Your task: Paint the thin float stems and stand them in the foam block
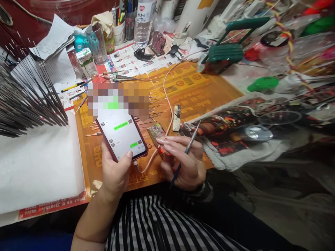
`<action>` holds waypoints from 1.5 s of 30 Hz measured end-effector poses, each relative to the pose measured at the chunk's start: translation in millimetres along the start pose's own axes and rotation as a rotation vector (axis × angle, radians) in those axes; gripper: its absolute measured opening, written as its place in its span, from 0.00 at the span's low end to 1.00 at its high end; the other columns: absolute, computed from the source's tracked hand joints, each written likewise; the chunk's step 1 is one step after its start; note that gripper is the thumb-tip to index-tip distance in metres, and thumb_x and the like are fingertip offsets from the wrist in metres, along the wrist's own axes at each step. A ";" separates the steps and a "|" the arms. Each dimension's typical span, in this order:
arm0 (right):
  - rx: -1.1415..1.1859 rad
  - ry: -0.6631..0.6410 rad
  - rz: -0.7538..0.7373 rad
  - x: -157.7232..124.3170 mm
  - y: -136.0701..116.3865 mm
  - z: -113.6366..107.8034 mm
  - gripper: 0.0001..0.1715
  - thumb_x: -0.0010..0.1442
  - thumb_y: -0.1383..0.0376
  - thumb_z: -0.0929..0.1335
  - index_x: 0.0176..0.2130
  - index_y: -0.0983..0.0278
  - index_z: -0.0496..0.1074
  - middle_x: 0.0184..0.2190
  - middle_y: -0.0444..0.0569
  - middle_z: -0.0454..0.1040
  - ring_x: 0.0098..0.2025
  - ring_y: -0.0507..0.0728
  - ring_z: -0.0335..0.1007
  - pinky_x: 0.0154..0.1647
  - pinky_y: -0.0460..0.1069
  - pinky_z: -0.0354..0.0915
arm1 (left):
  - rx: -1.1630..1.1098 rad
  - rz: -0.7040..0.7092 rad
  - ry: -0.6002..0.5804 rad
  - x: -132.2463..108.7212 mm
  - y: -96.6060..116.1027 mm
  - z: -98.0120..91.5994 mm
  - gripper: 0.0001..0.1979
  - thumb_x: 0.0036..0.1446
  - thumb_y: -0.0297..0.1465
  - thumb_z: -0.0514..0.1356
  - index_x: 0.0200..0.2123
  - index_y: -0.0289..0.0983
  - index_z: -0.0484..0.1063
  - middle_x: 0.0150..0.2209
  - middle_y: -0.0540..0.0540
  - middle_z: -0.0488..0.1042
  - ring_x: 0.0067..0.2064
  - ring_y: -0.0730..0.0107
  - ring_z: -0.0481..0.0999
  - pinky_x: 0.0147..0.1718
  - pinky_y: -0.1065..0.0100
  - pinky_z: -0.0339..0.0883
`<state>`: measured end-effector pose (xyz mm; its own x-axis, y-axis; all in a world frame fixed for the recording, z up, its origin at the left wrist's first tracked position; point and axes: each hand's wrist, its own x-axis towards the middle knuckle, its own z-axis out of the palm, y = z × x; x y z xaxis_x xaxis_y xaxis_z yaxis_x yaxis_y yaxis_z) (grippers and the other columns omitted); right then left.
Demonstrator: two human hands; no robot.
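Observation:
My left hand [115, 170] is wrapped around a red-cased phone [121, 134] with a lit chat screen, thumb resting on its lower edge. A pale charging cable [167, 101] runs from the phone's bottom up across the orange mat [188, 94]. My right hand [181, 158] holds a thin dark brush or pen-like tool [190, 144] between its fingers, and its fingertips pinch a small colourfully painted piece [157, 134] just right of the phone.
A white foam block [39, 164] at the left bristles with several thin dark sticks [28, 97]. Bottles, a glass [97, 43], cartons and pen cups crowd the back. A green stand [230, 48] and cluttered cloth lie to the right.

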<state>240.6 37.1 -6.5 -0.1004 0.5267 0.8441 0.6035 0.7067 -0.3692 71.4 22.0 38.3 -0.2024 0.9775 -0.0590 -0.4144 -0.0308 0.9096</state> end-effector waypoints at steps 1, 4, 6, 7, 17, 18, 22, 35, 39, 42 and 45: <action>-0.005 -0.008 0.009 0.4 0.1 -0.1 0.30 0.62 0.72 0.67 0.62 0.57 0.65 0.49 0.51 0.80 0.50 0.64 0.74 0.47 0.62 0.75 | 0.005 -0.003 -0.002 0.2 0.2 0.1 0.34 0.52 0.39 0.71 0.59 0.47 0.63 0.53 0.45 0.76 0.51 0.62 0.79 0.50 0.62 0.77; 0.002 -0.018 0.019 3.3 -2.1 0.1 0.30 0.62 0.71 0.68 0.62 0.57 0.65 0.49 0.51 0.80 0.50 0.64 0.74 0.47 0.62 0.75 | 0.022 -0.004 -0.006 1.4 0.9 0.1 0.35 0.53 0.41 0.71 0.61 0.48 0.62 0.55 0.44 0.75 0.52 0.59 0.79 0.50 0.61 0.77; 0.017 -0.007 0.002 5.8 -6.1 0.9 0.29 0.62 0.71 0.68 0.61 0.58 0.65 0.48 0.52 0.80 0.50 0.63 0.75 0.47 0.61 0.75 | 0.029 0.000 -0.008 2.5 1.3 0.3 0.36 0.53 0.42 0.70 0.63 0.48 0.60 0.56 0.43 0.75 0.53 0.58 0.79 0.49 0.60 0.77; 0.025 0.005 -0.013 7.0 -8.6 1.5 0.28 0.62 0.71 0.68 0.61 0.59 0.65 0.47 0.52 0.81 0.50 0.62 0.75 0.48 0.61 0.74 | 0.026 0.002 -0.008 3.1 1.6 0.5 0.37 0.54 0.43 0.69 0.63 0.48 0.60 0.56 0.43 0.75 0.53 0.57 0.79 0.49 0.60 0.77; 0.041 0.001 -0.152 4.6 -23.5 12.8 0.18 0.63 0.71 0.69 0.52 0.58 0.72 0.47 0.47 0.82 0.53 0.59 0.74 0.53 0.59 0.72 | -0.057 0.000 -0.025 4.9 4.4 5.8 0.37 0.53 0.42 0.69 0.64 0.47 0.61 0.54 0.44 0.77 0.54 0.59 0.78 0.53 0.62 0.72; 0.036 -0.016 -0.143 4.8 -23.7 13.1 0.19 0.63 0.71 0.69 0.52 0.57 0.72 0.48 0.46 0.82 0.54 0.59 0.74 0.54 0.60 0.72 | -0.061 -0.004 -0.030 4.9 4.7 5.9 0.37 0.53 0.42 0.69 0.64 0.47 0.61 0.54 0.44 0.77 0.54 0.59 0.78 0.53 0.62 0.72; 0.050 -0.019 -0.108 9.7 -27.8 11.0 0.24 0.63 0.72 0.68 0.57 0.56 0.69 0.49 0.46 0.82 0.54 0.59 0.74 0.55 0.60 0.72 | -0.070 0.002 -0.025 6.0 5.0 6.2 0.36 0.53 0.41 0.68 0.63 0.47 0.61 0.54 0.44 0.77 0.53 0.60 0.78 0.53 0.62 0.72; 0.098 -0.235 0.201 43.0 -52.2 20.5 0.53 0.63 0.51 0.72 0.73 0.66 0.46 0.63 0.64 0.68 0.62 0.69 0.70 0.60 0.62 0.72 | -0.039 0.231 -0.107 8.5 -0.3 0.9 0.32 0.58 0.48 0.62 0.63 0.48 0.62 0.61 0.43 0.71 0.59 0.55 0.74 0.56 0.57 0.72; 0.112 -0.272 0.198 54.5 -56.5 22.2 0.54 0.63 0.50 0.71 0.73 0.67 0.44 0.64 0.66 0.66 0.63 0.69 0.69 0.59 0.62 0.73 | 0.018 0.351 -0.132 8.7 -5.4 -6.2 0.35 0.58 0.52 0.60 0.65 0.49 0.60 0.60 0.43 0.71 0.60 0.56 0.73 0.56 0.59 0.71; 0.171 -0.269 0.153 63.7 -59.7 22.4 0.56 0.62 0.49 0.72 0.73 0.66 0.43 0.65 0.66 0.66 0.63 0.68 0.69 0.59 0.61 0.73 | 0.024 0.443 -0.154 7.7 -9.1 -14.6 0.34 0.58 0.54 0.60 0.64 0.50 0.61 0.59 0.45 0.71 0.61 0.58 0.72 0.58 0.59 0.69; 0.248 -0.239 0.076 75.8 -60.3 22.9 0.56 0.59 0.53 0.74 0.73 0.64 0.44 0.65 0.62 0.66 0.63 0.66 0.69 0.60 0.59 0.73 | 0.062 0.551 -0.191 7.4 -8.7 -19.1 0.33 0.58 0.55 0.59 0.63 0.49 0.64 0.58 0.44 0.71 0.61 0.57 0.71 0.59 0.58 0.68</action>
<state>178.5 45.2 70.9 -0.2623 0.6570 0.7068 0.4086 0.7392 -0.5354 56.6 25.5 22.1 -0.2073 0.8413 0.4992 -0.2396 -0.5384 0.8079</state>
